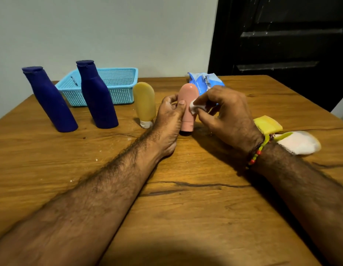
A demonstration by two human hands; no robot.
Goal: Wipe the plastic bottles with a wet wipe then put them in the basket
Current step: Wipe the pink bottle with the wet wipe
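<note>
A pink plastic bottle stands cap-down at the table's middle. My left hand grips its left side, thumb on the front. My right hand pinches a small white wet wipe against the bottle's right side. A yellow bottle stands cap-down just left of my left hand. Two dark blue bottles stand further left. The light blue mesh basket sits behind them near the wall, with a thin dark item inside.
A blue wet-wipe pack lies behind the pink bottle. A yellow tube and a white-and-yellow tube lie flat to the right of my right wrist. The wooden table ends at a wall behind; a dark door stands at right.
</note>
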